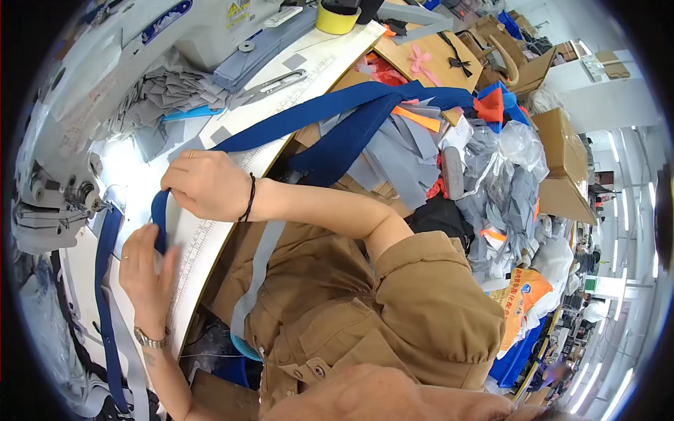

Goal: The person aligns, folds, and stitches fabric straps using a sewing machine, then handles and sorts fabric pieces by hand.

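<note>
A long blue fabric strap (309, 114) runs from the heap at upper right across the white work surface. My right hand (210, 186), with a black band at the wrist, is closed on it. A short length of the strap curves down beneath its fingertips. Just below, my left hand (146, 270) has its fingers stretched out beside this length and its thumb apart, blurred. Whether its fingertips touch the strap is unclear. Another blue strip (105, 302) hangs from the sewing machine's needle area (105, 203), left of my left hand.
Grey fabric pieces (165, 95) lie beside the machine. Scissors (272, 86) and a yellow tape roll (336, 19) are farther up the printed ruler (193, 256). Grey scraps (397, 151), plastic bags (519, 151) and a cardboard box (562, 154) stand right. A grey strip (258, 274) crosses my lap.
</note>
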Available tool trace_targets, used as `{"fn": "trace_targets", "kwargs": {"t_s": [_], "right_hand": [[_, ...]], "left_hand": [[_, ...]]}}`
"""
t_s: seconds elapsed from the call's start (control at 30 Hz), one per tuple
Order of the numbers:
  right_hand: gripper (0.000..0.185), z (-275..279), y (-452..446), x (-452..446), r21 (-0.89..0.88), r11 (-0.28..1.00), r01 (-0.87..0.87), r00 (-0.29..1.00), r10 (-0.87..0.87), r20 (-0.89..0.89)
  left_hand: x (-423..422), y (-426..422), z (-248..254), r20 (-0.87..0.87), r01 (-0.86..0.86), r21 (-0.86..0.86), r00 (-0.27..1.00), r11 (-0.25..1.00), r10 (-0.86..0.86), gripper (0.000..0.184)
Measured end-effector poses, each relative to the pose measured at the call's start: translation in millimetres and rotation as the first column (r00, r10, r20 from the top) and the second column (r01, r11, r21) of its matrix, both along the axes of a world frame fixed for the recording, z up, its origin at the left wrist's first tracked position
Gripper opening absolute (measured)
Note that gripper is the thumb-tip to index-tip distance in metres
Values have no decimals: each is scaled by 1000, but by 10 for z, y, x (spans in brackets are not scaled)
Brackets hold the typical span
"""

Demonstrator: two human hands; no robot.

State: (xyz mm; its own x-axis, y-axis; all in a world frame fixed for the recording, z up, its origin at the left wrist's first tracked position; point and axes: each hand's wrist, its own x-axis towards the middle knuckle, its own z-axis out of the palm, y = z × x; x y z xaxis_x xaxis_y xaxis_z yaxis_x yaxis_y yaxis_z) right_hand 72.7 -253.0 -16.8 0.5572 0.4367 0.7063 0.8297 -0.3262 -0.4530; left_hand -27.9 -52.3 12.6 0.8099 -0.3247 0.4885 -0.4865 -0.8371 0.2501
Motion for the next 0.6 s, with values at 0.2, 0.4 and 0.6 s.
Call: {"fn": "trace_targets", "kwargs": {"t_s": [0.2,0.4,0.6], "right_hand": [[26,120,29,-164,-122,985,124,987,-109,121],[33,154,408,-449,-244,939,-243,967,255,15],[18,-11,549,-120,-99,945,-311,936,287,-202]], "left_hand": [[48,97,-148,-22,-43,-51,999,998,42,13],[-79,291,-298,-25,26,-53,999,998,-27,14],[-63,226,-33,-160,-222,-370,972,902,174,9]]}}
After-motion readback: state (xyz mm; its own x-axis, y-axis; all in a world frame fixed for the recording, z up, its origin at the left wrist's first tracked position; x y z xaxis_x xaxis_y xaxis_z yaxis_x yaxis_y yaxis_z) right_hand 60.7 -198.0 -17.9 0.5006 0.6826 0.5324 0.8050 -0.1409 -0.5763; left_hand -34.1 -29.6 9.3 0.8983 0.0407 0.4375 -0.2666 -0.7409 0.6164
